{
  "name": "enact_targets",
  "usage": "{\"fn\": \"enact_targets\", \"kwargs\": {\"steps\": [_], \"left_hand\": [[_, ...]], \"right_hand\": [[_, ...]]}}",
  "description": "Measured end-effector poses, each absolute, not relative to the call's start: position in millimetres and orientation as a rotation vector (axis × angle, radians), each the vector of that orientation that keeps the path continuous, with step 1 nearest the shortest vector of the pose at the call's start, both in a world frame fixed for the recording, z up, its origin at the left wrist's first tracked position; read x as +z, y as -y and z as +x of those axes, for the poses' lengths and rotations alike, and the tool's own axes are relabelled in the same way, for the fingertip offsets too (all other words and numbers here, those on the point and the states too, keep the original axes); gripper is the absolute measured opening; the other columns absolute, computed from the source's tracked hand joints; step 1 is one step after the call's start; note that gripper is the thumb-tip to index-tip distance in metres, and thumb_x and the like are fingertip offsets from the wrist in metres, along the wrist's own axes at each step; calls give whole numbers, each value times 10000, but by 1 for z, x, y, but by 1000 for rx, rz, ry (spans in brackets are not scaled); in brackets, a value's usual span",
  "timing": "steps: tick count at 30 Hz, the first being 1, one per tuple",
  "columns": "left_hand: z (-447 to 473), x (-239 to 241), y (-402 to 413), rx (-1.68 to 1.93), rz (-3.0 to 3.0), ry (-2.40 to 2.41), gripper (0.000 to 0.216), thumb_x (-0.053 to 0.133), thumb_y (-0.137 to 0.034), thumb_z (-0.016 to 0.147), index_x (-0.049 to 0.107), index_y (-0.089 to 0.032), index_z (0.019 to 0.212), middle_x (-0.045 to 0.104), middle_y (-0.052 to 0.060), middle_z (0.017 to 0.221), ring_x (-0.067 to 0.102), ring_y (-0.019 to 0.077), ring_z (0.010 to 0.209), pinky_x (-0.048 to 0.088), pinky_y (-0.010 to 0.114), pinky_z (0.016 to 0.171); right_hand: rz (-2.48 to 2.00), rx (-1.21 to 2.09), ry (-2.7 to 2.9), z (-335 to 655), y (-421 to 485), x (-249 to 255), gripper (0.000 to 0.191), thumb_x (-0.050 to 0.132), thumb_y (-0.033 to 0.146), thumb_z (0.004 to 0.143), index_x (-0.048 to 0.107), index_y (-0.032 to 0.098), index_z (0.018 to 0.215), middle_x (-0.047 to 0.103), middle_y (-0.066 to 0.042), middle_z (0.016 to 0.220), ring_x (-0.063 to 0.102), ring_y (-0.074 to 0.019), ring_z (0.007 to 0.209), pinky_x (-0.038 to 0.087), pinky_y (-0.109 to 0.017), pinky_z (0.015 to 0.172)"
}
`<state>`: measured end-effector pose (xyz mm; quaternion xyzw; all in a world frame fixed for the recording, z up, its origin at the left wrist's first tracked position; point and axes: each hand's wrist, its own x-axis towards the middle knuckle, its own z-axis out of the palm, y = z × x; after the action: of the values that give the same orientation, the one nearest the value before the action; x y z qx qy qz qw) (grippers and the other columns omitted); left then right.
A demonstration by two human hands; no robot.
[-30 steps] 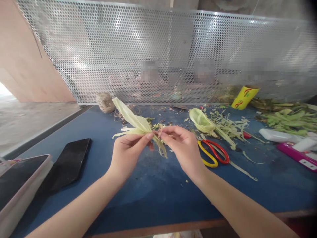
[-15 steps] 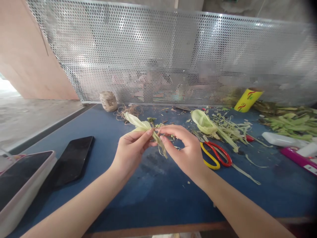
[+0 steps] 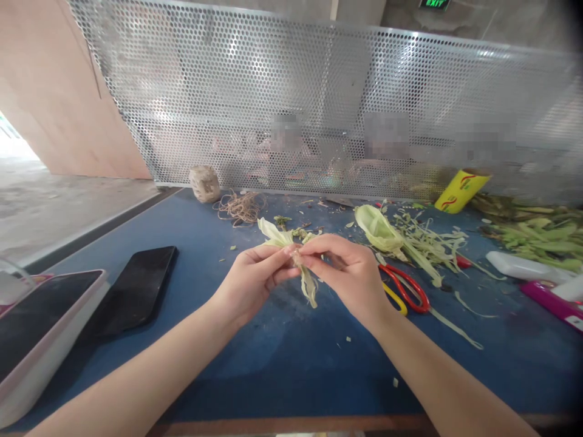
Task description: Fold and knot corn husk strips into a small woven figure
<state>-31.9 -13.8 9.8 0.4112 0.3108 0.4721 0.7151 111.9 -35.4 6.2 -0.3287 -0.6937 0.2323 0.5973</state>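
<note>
Above the blue table [image 3: 282,358], my left hand [image 3: 250,282] and my right hand [image 3: 348,276] meet fingertip to fingertip. Both pinch a pale green corn husk leaf [image 3: 291,252]. Its broad end points up and away behind my left fingers, and a twisted tail hangs down between the hands. Both hands are closed on the leaf.
Red and yellow scissors [image 3: 407,291] lie right of my right hand, beside a pile of husk strips [image 3: 410,237]. A black phone [image 3: 136,291] and a white tray [image 3: 40,340] sit at the left. A twine ball [image 3: 204,183], yellow tube [image 3: 461,189] and perforated metal screen [image 3: 319,91] stand behind.
The long husk leaf has been drawn in and folded shorter between my fingers. My hands have come closer together and slightly to the right.
</note>
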Motion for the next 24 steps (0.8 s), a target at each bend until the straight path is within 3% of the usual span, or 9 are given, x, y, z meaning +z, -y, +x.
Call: {"fn": "enact_targets", "kwargs": {"steps": [9,15,21,24], "left_hand": [[-32,6,15,1007,838,-683,19,708,-101,617,711,-85,627,695,30,632,628,81,608,522,122,619],[-30,4,16,1018,859,-767,39,707,-116,621,699,-79,630,695,54,669,629,111,650,518,166,641],[-29,2,16,1037,861,-785,81,736,-157,577,675,-107,557,591,-20,457,503,40,422,417,125,440],[-27,0,17,1072,886,-820,101,746,-179,552,669,-113,546,584,-18,452,491,50,418,377,139,407]], "right_hand": [[-739,129,1904,117,36,6,229,545,77,774,679,216,896,617,-33,810,590,-106,725,491,-223,630],[-787,-53,2099,119,39,3,253,474,93,815,631,150,1004,600,-79,864,578,-146,819,492,-266,733],[-873,-225,2167,110,45,1,260,468,185,836,610,96,1035,609,-118,864,575,-204,860,512,-332,770],[-927,-292,2112,105,45,-2,226,491,199,839,637,88,972,621,-108,813,587,-196,815,515,-315,762]]}}
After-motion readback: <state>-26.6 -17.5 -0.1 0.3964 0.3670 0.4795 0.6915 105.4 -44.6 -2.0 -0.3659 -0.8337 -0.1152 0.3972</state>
